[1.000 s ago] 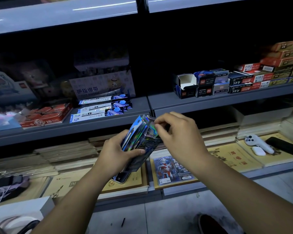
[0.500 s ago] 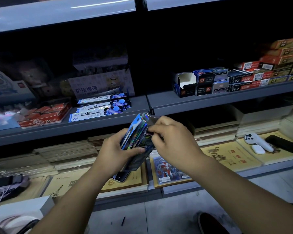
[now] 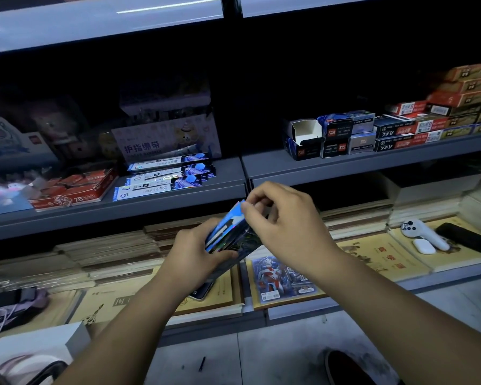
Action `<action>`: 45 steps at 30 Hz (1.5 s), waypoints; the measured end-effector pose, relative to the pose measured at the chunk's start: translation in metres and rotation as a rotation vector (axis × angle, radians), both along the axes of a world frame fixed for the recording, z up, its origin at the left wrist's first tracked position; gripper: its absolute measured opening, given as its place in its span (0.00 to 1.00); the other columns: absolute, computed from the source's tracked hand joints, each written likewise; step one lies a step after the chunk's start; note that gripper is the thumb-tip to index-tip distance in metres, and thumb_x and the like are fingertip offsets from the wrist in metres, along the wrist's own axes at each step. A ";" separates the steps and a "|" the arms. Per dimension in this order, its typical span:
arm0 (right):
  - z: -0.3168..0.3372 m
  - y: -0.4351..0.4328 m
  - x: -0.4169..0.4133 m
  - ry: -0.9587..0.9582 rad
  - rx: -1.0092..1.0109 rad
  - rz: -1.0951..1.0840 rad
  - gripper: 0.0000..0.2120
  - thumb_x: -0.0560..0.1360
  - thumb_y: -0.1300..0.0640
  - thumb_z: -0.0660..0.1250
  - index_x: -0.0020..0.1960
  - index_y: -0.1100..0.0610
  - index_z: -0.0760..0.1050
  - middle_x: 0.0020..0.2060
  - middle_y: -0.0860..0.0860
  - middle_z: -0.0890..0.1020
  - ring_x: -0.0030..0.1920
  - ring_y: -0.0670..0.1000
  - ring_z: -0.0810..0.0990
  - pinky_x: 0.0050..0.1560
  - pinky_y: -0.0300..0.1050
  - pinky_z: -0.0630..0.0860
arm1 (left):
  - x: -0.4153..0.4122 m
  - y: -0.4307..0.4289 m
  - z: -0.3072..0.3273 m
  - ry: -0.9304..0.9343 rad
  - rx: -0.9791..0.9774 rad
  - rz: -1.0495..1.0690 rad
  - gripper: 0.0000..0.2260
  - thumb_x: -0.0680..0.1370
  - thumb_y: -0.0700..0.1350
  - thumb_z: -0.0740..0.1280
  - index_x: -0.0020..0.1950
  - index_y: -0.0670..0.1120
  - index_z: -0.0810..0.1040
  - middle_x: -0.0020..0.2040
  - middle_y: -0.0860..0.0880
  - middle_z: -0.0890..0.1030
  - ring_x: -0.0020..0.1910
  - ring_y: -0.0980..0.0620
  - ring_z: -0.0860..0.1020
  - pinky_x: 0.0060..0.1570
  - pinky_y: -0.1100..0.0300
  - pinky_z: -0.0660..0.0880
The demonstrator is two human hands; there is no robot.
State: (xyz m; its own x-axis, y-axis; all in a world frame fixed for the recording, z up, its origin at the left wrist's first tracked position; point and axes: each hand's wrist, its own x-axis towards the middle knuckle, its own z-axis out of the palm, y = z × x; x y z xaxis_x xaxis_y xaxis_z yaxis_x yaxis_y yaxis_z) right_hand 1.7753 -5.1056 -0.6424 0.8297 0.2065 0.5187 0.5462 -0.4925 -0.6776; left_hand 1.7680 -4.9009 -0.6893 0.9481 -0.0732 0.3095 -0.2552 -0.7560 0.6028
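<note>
My left hand [image 3: 195, 254] grips a stack of shiny blue card packs [image 3: 226, 232] from below, in front of the lower shelf. My right hand [image 3: 286, 220] comes over the top of the stack and its thumb and forefinger pinch the upper corner of the front pack. The lower end of the stack is hidden behind my left hand. A dark phone [image 3: 202, 291] lies just under my left wrist on a yellow book.
Grey shelves [image 3: 178, 195] carry blue pen packs [image 3: 161, 179], a red box [image 3: 75, 190] and small black and red boxes [image 3: 378, 132]. The bottom shelf holds yellow books [image 3: 383, 257], a hero card book [image 3: 278, 279], a white controller [image 3: 425, 234] and earbud case [image 3: 424, 245]. A white box [image 3: 34, 348] stands lower left.
My right hand has shifted slightly and now pinches the top corner of the front pack; the packs have closed up from a fanned spread into a tighter stack.
</note>
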 end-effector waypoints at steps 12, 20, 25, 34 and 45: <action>0.009 -0.001 0.008 0.391 0.538 0.070 0.08 0.75 0.65 0.74 0.50 0.57 0.78 0.35 0.54 0.83 0.25 0.46 0.75 0.26 0.40 0.71 | 0.002 -0.004 -0.003 0.036 -0.004 0.026 0.19 0.70 0.50 0.81 0.59 0.55 0.81 0.45 0.57 0.85 0.45 0.61 0.82 0.45 0.64 0.77; 0.020 -0.021 0.014 0.464 0.814 0.211 0.11 0.78 0.69 0.68 0.59 0.62 0.76 0.43 0.60 0.81 0.29 0.54 0.77 0.28 0.46 0.74 | 0.004 0.005 -0.004 0.031 -0.059 0.018 0.19 0.70 0.49 0.82 0.58 0.55 0.82 0.46 0.57 0.86 0.46 0.60 0.83 0.47 0.64 0.77; 0.019 -0.015 0.007 0.643 0.697 0.545 0.23 0.73 0.76 0.67 0.65 0.61 0.77 0.48 0.60 0.80 0.36 0.55 0.80 0.32 0.46 0.77 | 0.003 0.001 -0.001 0.003 -0.076 -0.010 0.19 0.69 0.46 0.82 0.56 0.58 0.81 0.44 0.59 0.85 0.44 0.62 0.82 0.42 0.72 0.72; 0.023 -0.011 0.008 0.538 0.876 0.349 0.04 0.76 0.64 0.72 0.49 0.62 0.79 0.32 0.57 0.82 0.29 0.51 0.80 0.33 0.38 0.79 | 0.003 0.003 -0.001 0.050 -0.099 0.008 0.20 0.68 0.48 0.83 0.56 0.60 0.80 0.45 0.63 0.85 0.47 0.67 0.81 0.44 0.69 0.74; 0.029 -0.030 0.017 0.454 1.133 0.193 0.09 0.77 0.64 0.72 0.53 0.70 0.78 0.40 0.60 0.87 0.42 0.54 0.89 0.39 0.35 0.82 | 0.007 0.012 -0.003 0.123 -0.266 0.074 0.15 0.74 0.44 0.78 0.57 0.54 0.78 0.47 0.62 0.85 0.44 0.63 0.83 0.42 0.69 0.76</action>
State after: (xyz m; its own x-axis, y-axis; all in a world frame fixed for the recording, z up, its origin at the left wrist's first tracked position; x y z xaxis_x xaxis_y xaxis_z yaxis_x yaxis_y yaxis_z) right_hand 1.7927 -5.1355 -0.6132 0.9869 -0.0323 0.1580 0.1490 0.5582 -0.8162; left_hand 1.7749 -4.8893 -0.6925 0.9794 0.0661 0.1909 -0.1177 -0.5814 0.8050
